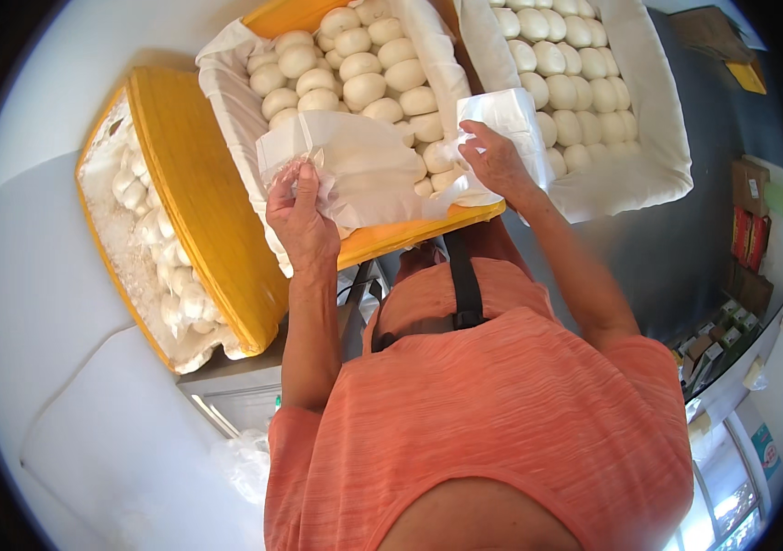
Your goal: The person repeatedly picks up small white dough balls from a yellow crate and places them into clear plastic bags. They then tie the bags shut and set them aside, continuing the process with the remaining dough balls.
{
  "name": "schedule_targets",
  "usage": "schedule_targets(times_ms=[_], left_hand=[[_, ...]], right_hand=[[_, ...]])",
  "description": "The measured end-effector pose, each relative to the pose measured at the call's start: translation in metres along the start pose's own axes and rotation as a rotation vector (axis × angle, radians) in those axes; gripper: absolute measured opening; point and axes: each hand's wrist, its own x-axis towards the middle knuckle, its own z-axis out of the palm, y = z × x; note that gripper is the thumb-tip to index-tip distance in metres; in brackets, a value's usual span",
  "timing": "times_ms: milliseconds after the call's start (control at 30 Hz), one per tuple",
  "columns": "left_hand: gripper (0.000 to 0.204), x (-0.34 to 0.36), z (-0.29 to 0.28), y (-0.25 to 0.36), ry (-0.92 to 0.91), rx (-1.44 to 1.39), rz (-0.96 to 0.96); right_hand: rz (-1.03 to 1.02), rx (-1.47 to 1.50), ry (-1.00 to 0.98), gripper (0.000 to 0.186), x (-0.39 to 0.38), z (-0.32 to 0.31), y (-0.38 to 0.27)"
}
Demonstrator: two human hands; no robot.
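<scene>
My left hand (304, 202) pinches a thin, translucent plastic bag (369, 170) that lies across the front of a cloth-lined yellow crate (387, 241) of round white dough pieces (359, 66). My right hand (492, 161) has its fingers curved and apart, touching a stack of white plastic bags (511, 115) at the crate's front right corner. The bag partly hides the dough beneath it, and some of my left fingertips are blurred by the plastic.
Another cloth-lined crate (658, 179) of dough rows stands right, on a dark surface (593, 266). A yellow crate (217, 230) with dough sits tilted at left beside a pale wall (24, 220). Small boxes (749, 234) line the far right.
</scene>
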Motion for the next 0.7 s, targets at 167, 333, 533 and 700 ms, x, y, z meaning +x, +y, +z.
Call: schedule_targets(times_ms=[167, 333, 533, 700], left_hand=[[0.013, -0.025, -0.035, 0.021, 0.074, 0.002, 0.055], [0.016, -0.053, -0.087, 0.027, 0.179, 0.045, 0.13], [0.028, -0.099, -0.122, 0.051, 0.154, 0.966, 0.688], [0.014, -0.124, -0.133, 0.034, -0.255, 0.686, 0.279]], right_hand=[[0.137, 0.462, -0.494, 0.024, 0.0, 0.031, -0.078], [0.339, 0.989, -0.493, 0.02, -0.035, 0.082, -0.115], [0.139, 0.528, -0.49, 0.018, -0.061, 0.104, -0.153], [-0.027, 0.264, -0.649, 0.022, -0.1, 0.124, -0.174]])
